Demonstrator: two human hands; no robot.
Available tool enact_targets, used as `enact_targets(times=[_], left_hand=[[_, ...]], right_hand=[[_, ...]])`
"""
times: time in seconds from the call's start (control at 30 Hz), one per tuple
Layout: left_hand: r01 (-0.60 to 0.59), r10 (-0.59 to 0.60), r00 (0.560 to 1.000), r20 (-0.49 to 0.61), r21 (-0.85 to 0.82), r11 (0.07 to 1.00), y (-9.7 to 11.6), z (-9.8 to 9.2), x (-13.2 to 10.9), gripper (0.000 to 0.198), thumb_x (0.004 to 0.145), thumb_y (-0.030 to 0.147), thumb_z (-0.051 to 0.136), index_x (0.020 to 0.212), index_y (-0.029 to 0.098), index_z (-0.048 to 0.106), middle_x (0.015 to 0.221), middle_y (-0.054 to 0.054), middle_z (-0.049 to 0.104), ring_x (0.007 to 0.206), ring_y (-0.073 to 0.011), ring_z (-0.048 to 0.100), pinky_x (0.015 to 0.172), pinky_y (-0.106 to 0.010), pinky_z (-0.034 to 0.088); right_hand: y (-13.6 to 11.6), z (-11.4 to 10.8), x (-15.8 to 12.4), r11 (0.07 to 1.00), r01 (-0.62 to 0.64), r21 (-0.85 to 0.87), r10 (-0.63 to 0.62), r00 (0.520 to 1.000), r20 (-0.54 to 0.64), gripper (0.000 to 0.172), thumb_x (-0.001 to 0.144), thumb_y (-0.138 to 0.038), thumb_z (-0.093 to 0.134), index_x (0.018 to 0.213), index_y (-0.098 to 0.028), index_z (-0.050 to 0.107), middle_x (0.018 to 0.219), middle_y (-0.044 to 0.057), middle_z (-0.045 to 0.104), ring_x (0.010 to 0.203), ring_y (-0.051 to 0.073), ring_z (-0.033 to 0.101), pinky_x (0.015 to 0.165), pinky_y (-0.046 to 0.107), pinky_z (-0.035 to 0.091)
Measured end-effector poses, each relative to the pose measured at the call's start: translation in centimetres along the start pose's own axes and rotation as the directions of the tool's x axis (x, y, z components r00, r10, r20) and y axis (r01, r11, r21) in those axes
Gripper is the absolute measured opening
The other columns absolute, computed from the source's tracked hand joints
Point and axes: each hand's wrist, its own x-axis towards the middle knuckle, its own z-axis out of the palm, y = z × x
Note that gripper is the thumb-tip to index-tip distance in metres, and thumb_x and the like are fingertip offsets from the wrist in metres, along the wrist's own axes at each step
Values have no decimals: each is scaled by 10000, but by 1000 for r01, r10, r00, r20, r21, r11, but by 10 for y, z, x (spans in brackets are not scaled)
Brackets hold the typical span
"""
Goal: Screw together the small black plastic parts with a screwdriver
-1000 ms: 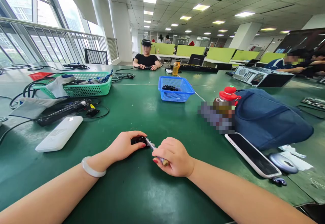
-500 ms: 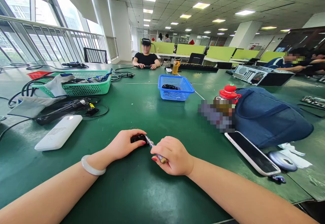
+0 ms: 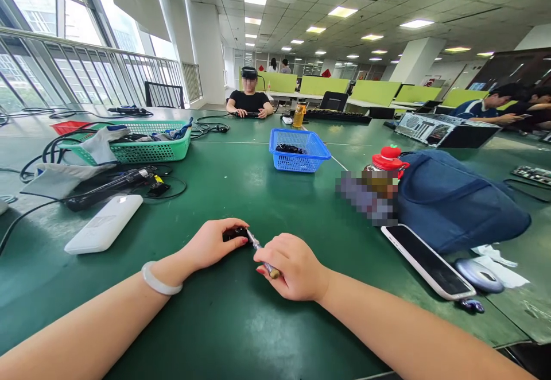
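Note:
My left hand [image 3: 213, 244] is closed around a small black part [image 3: 236, 233], gripping it between thumb and fingers on the green table. The part's details are mostly covered by the fingers. In my right hand [image 3: 297, 266] is a slim silver screwdriver-like tool [image 3: 255, 243] with a brass-coloured rear end. Its thin tip points up and left and meets the right end of the black part, beside my left thumb. My right fingers wrap its handle, and both hands rest low near the tabletop.
A blue basket [image 3: 300, 162] with black pieces stands ahead. On the left are a green basket [image 3: 150, 149], cables and a white power bank [image 3: 104, 224]. A phone [image 3: 426, 259] and blue bag [image 3: 460, 202] lie right. Across the table sits a person [image 3: 249, 101].
The view has shifted slightly. The tool's rear end has swung a little to the left, while its tip stays at the black part. Both hands keep their hold.

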Motion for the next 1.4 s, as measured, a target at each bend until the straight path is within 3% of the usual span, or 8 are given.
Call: enact_targets(times=[0.37,0.57,0.8,0.97,1.3,1.4], left_hand=[[-74,70,997,36,130,989,1,-1,-3,326,818,387,616,1108,264,696,1106,-10,731,1001,-222,673,945,-346,522],[-84,84,996,10,181,980,3,2,-5,326,834,378,593,1122,264,694,1107,-12,730,1001,-222,670,928,-339,521],[-78,76,997,18,206,975,3,2,-4,323,822,322,584,1121,258,688,1124,-9,724,1024,-220,660,945,-340,506],[-65,65,998,10,215,974,4,2,-5,322,816,339,598,1113,255,691,1114,-17,726,1014,-228,661,944,-361,511],[-78,76,997,18,193,978,4,1,-4,324,818,364,602,1112,260,694,1101,-17,729,995,-224,664,944,-359,513],[-83,82,997,14,201,976,2,1,-4,324,815,370,603,1106,262,696,1083,-19,734,982,-227,669,934,-359,519]], right_hand=[[-5,-4,2,994,102,-46,-102,995,0,175,988,-278,453,924,-175,580,672,3,595,581,138,473,571,289,342],[-11,-6,5,972,216,-93,-217,976,-7,167,989,-276,494,908,-172,597,619,-29,554,545,126,449,554,286,304],[-9,2,5,990,114,-80,-111,993,39,199,1003,-294,469,918,-173,602,662,-15,601,570,126,468,558,283,304],[-10,-1,5,989,128,-71,-129,992,-4,226,1008,-294,450,893,-167,599,628,-20,588,552,125,454,553,287,309],[-9,-1,5,996,71,-62,-70,997,18,215,995,-325,468,912,-173,595,683,-5,608,566,119,473,556,280,314],[-11,-3,4,990,126,-60,-124,992,30,250,994,-356,462,885,-180,602,654,-12,572,562,121,462,556,284,310]])
